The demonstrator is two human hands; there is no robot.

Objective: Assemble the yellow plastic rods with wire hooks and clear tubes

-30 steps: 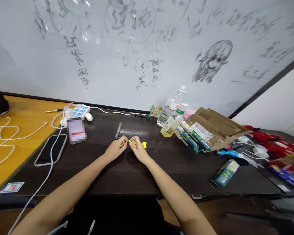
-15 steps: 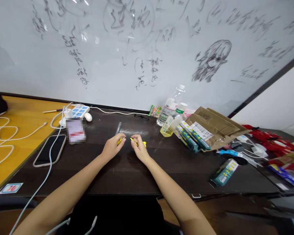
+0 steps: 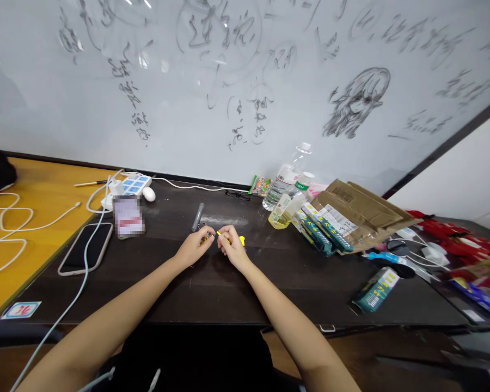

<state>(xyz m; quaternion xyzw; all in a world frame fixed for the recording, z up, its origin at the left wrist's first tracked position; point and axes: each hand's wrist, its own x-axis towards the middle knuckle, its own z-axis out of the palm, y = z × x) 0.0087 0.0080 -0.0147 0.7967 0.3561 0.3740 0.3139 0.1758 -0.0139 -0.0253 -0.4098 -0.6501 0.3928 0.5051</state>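
Observation:
Over the middle of the dark table, my left hand (image 3: 194,247) is closed on a small thing with yellow and dark parts, mostly hidden by the fingers. Close to its right, my right hand (image 3: 233,249) pinches a small yellow piece (image 3: 220,234). The fingertips of the two hands are nearly together but apart. Another yellow bit (image 3: 242,240) shows just beyond my right hand's fingers; whether it is held or lies on the table I cannot tell. A clear grey tube (image 3: 197,216) lies on the table behind my left hand.
At the left are a phone (image 3: 85,249), a power strip (image 3: 136,185) and white cables. Bottles (image 3: 286,209), green boxes (image 3: 324,234) and a cardboard package (image 3: 359,212) stand at the right. Another green box (image 3: 375,289) lies nearer the front edge. A whiteboard (image 3: 167,125) rises behind.
My left hand has moved slightly right, closer to my right hand, and has turned a little. More of the clear tube shows. The whole view has shifted slightly.

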